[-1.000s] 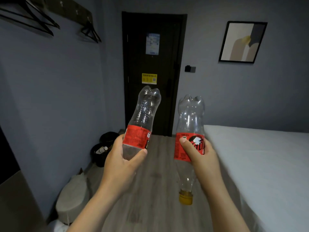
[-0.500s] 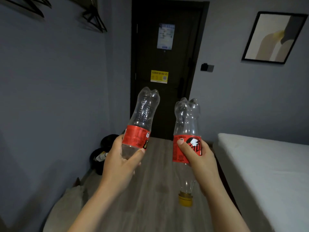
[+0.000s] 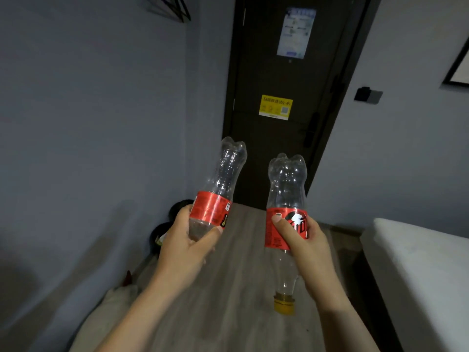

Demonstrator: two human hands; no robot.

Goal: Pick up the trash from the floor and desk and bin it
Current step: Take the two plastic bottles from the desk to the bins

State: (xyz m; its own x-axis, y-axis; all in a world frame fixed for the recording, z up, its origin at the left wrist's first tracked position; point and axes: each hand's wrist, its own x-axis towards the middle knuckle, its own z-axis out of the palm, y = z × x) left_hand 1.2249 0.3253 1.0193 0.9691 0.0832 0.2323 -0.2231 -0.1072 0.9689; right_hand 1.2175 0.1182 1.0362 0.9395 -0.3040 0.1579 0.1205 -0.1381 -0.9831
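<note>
The left hand (image 3: 187, 247) is curled round the left bottle (image 3: 223, 179), a clear empty plastic bottle with a red label; the thumb lies across the front just under the label and the fingers go behind it. The right hand (image 3: 304, 247) grasps the right bottle (image 3: 286, 184) of the same kind, with the thumb pressed on the red label. Both bottles are held in the air in front of the person, upside down, the bases pointing up. The left bottle leans a little to the right and the right bottle is nearly upright. They are near each other but apart. The yellow cap (image 3: 284, 303) of the right bottle hangs below the hand; the neck of the left bottle is hidden behind the palm. Under the hands is a wooden floor (image 3: 236, 288). By the grey wall (image 3: 88, 123) on the left, partly behind the left hand, stand two dark bins (image 3: 181, 205). Straight ahead is a dark door (image 3: 279, 138) with a yellow sticker (image 3: 275, 107) and a blue notice (image 3: 295, 33). A white bed (image 3: 418, 270) is on the right side.
</note>
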